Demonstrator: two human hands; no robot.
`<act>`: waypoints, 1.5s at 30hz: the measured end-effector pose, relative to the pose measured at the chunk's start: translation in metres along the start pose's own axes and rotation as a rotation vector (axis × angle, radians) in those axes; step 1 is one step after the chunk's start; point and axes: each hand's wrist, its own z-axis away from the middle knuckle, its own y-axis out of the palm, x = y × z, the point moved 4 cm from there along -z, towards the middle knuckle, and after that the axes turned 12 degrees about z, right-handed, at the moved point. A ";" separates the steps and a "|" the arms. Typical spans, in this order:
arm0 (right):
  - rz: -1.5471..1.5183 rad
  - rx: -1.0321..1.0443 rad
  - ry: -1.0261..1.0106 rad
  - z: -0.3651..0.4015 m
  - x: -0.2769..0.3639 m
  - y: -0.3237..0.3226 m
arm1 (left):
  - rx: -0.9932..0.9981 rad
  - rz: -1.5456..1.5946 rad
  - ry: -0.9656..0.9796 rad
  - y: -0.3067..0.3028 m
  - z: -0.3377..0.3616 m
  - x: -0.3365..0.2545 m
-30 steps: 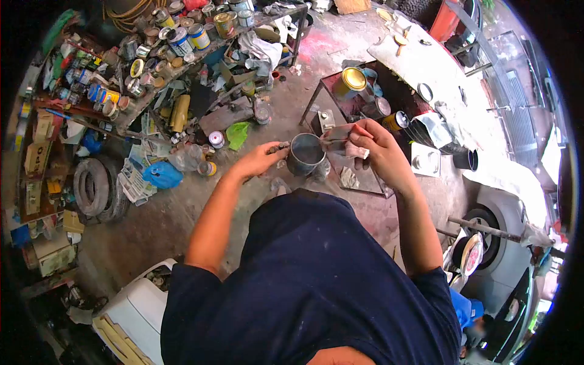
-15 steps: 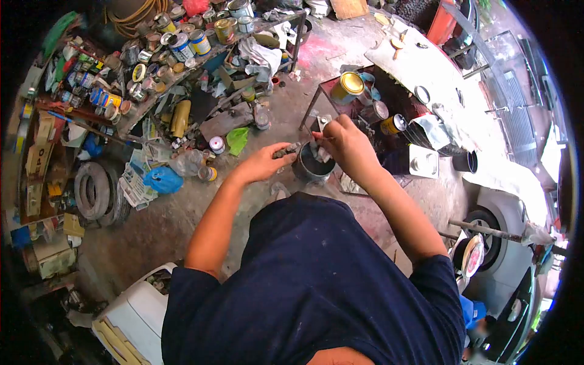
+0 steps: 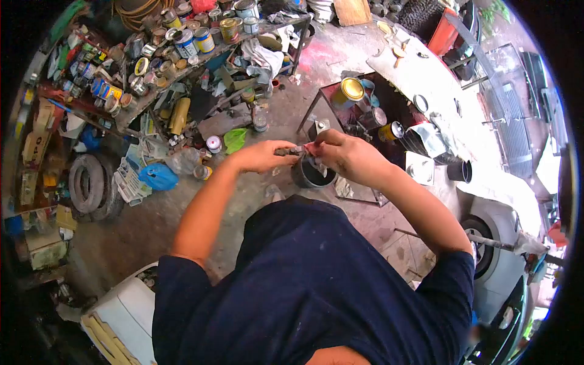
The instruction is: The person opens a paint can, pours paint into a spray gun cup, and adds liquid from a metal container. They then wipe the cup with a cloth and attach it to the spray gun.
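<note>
My left hand (image 3: 263,156) pinches a small dark grey part (image 3: 288,151), which looks metallic. Close beside it, my right hand (image 3: 342,155) has its fingers closed on a reddish and whitish cloth (image 3: 313,149). The cloth touches or nearly touches the tip of the dark part. Both hands are over the near side of a small table, above a dark bucket (image 3: 314,173) whose inside looks black.
A small table (image 3: 322,91) carries a yellow-lidded can (image 3: 351,90) and other tins. At the upper left a long bench (image 3: 152,100) is crowded with paint cans. A blue plastic bag (image 3: 159,176) and tires (image 3: 88,184) lie on the floor.
My right hand has moved down and left, bringing the cloth up to the dark part. My left hand has shifted slightly, and the part now points toward the cloth.
</note>
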 end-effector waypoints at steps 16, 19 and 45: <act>0.684 0.078 -0.211 -0.005 0.020 -0.005 | -0.023 -0.150 0.224 0.005 -0.012 -0.020; 0.757 0.058 -0.208 -0.003 0.009 0.005 | -0.240 -0.245 0.191 0.008 -0.004 -0.017; -1.549 0.094 1.085 0.033 -0.047 0.134 | -1.047 -0.269 0.405 0.032 -0.023 0.062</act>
